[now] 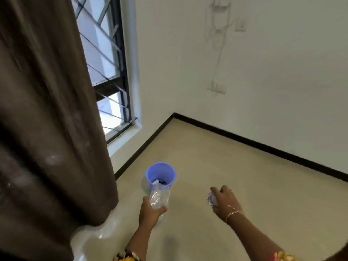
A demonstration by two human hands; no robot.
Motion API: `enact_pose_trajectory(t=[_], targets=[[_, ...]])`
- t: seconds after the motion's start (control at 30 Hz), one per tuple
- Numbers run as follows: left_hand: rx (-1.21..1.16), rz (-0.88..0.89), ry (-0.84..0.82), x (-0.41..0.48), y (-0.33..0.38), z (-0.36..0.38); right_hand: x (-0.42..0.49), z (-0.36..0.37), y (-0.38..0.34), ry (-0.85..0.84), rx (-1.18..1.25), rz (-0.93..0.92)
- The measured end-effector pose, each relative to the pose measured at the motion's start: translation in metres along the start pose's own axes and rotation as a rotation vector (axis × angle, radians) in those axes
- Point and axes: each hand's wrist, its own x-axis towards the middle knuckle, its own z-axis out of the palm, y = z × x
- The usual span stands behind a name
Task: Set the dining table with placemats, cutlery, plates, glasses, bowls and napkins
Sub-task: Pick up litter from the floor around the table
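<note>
Your left hand (150, 210): your fingers wrap around a bunch of clear plastic (159, 197). Your thumb is on one side and your other fingers are on the far side, closed on it.
Clear plastic: it sticks up out of your hand and its top end is right at the near rim of the blue bin (160, 175). You cannot tell if it touches the rim.
Your right hand (224, 201): your fingers are curled shut around a small white scrunched wad (212, 199). It looks like paper, but it is too blurry to be sure.
Wrist: a thin bracelet (232, 214) sits on your right wrist.
Blue bin: it stands upright on the floor (244, 176). It is open on top and has a few small things at the bottom.
Right hand and bin: your right hand is well to the right of the bin and a bit nearer to you.
Left of the bin: the brown curtain (47, 129) hangs close by, with the window (105, 63) behind it.
Behind the bin: the dark strip (143, 147) at the bottom of the wall is near.
Open room: the floor to the right of the bin and past it is bare all the way to the white wall (263, 72).
</note>
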Motion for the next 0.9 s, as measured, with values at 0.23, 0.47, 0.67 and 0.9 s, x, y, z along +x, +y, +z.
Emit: enact_pose_trajectory(t=[0.23, 0.47, 0.67, 0.9], targets=[[0.019, -0.070, 0.130, 0.094, 0.042, -0.004, 0.120, 0.005, -0.029, -0.110, 0.047, -0.083], [-0.070, -0.188, 0.075, 0.234, 0.071, 0.008, 0.248, 0.025, -0.052, -0.254, 0.053, -0.045], [-0.050, -0.281, -0.003, 0.355, 0.080, 0.026, 0.341, 0.051, -0.075, -0.362, 0.086, -0.010], [0.145, -0.313, -0.116, 0.445, 0.059, 0.045, 0.411, 0.088, -0.094, -0.437, 0.113, 0.020]])
